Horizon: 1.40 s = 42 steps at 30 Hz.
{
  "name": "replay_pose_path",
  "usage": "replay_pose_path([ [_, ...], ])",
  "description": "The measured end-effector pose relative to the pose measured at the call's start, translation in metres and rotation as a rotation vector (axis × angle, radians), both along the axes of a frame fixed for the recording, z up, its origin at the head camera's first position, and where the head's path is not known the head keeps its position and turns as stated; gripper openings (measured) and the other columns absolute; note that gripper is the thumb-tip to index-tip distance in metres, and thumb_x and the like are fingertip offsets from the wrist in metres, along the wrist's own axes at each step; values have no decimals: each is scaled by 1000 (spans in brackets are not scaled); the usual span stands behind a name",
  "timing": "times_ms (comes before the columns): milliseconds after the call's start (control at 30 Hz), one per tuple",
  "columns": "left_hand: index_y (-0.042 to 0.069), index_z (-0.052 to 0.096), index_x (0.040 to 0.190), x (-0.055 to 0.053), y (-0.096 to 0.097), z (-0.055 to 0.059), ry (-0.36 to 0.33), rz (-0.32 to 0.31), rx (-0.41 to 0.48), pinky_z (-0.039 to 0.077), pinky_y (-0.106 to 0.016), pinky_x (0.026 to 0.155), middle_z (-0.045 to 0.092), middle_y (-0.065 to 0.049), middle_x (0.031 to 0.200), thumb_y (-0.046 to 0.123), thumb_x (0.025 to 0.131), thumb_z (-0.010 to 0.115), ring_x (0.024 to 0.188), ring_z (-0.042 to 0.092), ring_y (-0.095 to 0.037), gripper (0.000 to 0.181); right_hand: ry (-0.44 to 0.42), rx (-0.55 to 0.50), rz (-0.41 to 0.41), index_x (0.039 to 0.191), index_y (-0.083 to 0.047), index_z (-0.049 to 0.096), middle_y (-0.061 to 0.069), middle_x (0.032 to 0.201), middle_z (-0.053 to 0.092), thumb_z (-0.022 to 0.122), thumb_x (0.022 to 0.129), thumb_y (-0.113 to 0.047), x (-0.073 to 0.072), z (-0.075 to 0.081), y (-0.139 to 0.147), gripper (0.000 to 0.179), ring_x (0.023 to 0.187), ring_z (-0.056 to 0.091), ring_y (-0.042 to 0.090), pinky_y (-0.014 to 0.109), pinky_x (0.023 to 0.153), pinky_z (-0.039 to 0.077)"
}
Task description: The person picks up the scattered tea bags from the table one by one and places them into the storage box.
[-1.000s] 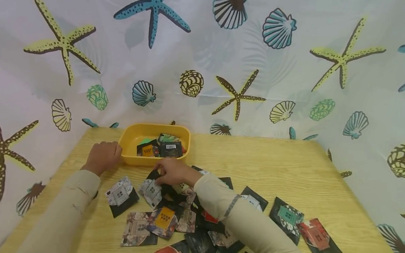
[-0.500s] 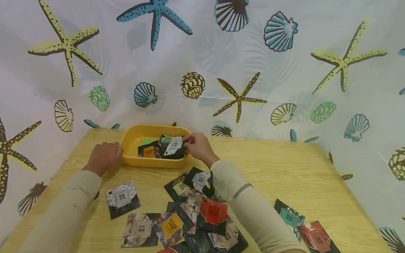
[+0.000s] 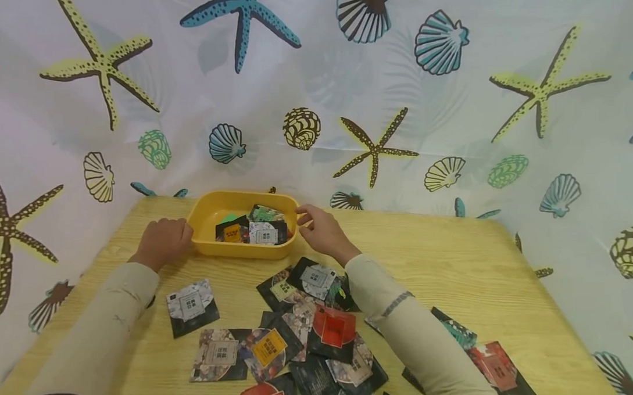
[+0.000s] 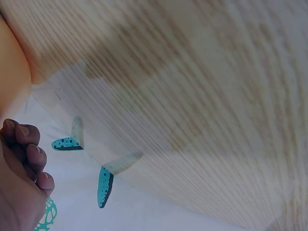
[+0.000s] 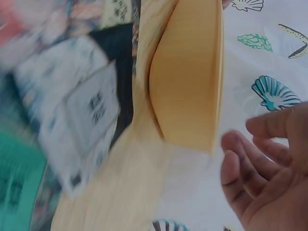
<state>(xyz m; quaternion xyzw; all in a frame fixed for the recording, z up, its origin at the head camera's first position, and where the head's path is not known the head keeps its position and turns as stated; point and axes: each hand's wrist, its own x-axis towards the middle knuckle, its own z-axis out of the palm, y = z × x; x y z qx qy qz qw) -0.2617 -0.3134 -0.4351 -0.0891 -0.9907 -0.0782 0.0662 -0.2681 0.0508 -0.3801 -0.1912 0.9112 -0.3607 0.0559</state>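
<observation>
At the left end of a yellow plastic basin, my left hand holds the rim with fingers curled. In the left wrist view those curled fingers show below the basin's side; the thumb is hidden. My right hand is at the basin's right rim with loosely bent fingers, holding nothing. Inside the basin lie several small printed packets, including a white-and-black one, one with an orange label and a green one.
Several more packets lie overlapping on the wooden table in front, among them a red one and a grey-white one. A single white-and-black packet lies to the left. A seashell-print cloth hangs behind.
My right hand picked a white-and-black packet off the table, carried it into the basin and let it go, then drew slightly back to the right. My left hand stayed at the rim.
</observation>
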Motion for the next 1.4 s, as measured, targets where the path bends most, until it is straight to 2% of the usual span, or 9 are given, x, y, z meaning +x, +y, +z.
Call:
replay_pose_path([
  [267, 7, 45, 69, 2, 1, 2, 0, 1, 18, 37, -38, 58, 39, -5, 58, 18, 100, 25, 56, 44, -25, 38, -16, 275, 56, 137, -8, 55, 10, 113, 72, 62, 95, -18, 22, -4, 33, 44, 92, 70, 25, 41, 83, 55],
  [400, 8, 44, 66, 2, 3, 0, 12, 2, 53, 33, -35, 56, 37, -3, 57, 18, 99, 26, 55, 42, -24, 39, -74, 421, 60, 136, -8, 56, 11, 122, 70, 69, 91, -28, 30, -9, 36, 51, 102, 69, 27, 44, 88, 55],
  [567, 8, 44, 66, 4, 3, 0, -19, 3, 56, 34, -34, 56, 37, -3, 57, 17, 99, 27, 55, 43, -24, 39, -177, 587, 58, 147, -10, 45, 12, 140, 58, 79, 80, -46, 36, -22, 31, 84, 123, 60, 31, 50, 97, 51],
  [767, 8, 45, 67, 8, 9, 3, -28, -13, 50, 32, -33, 59, 35, -3, 59, 18, 99, 27, 56, 42, -23, 38, -185, 618, 34, 142, -10, 49, 13, 139, 57, 83, 77, -45, 36, -28, 32, 82, 126, 57, 32, 50, 100, 48],
  [833, 7, 45, 67, 9, 10, 3, -3, -18, 50, 32, -33, 58, 35, -3, 58, 18, 99, 28, 56, 42, -23, 38, -172, 593, 48, 134, -10, 55, 10, 131, 62, 80, 80, -42, 34, -26, 35, 68, 116, 61, 28, 46, 95, 51],
  [967, 7, 44, 66, 13, 11, 5, 39, -22, 52, 32, -33, 56, 35, -2, 57, 16, 99, 29, 54, 42, -23, 38, -180, 444, 156, 92, -7, 62, 2, 83, 62, 70, 92, -28, 26, -13, 44, 22, 71, 58, 16, 32, 67, 48],
  [1133, 8, 44, 64, 14, 12, 5, 46, -13, 73, 32, -32, 54, 35, -3, 56, 16, 99, 30, 53, 40, -23, 38, -268, 151, 251, 79, -7, 60, -3, 62, 49, 57, 99, -16, 13, 12, 53, 23, 53, 46, 11, 25, 56, 39],
  [1233, 7, 44, 65, 14, 11, 4, 41, -4, 72, 33, -34, 55, 37, -4, 57, 16, 99, 29, 55, 41, -24, 38, -331, -15, 156, 93, -6, 67, -2, 71, 58, 56, 100, -19, 3, 23, 49, 18, 61, 56, 12, 26, 59, 48],
  [1400, 7, 44, 66, 15, 12, 0, 39, 3, 62, 34, -36, 56, 38, -6, 58, 17, 99, 28, 56, 41, -25, 38, -401, -279, -81, 91, -3, 64, 3, 75, 59, 59, 99, -18, -12, 20, 28, 19, 66, 62, 14, 35, 74, 59],
])
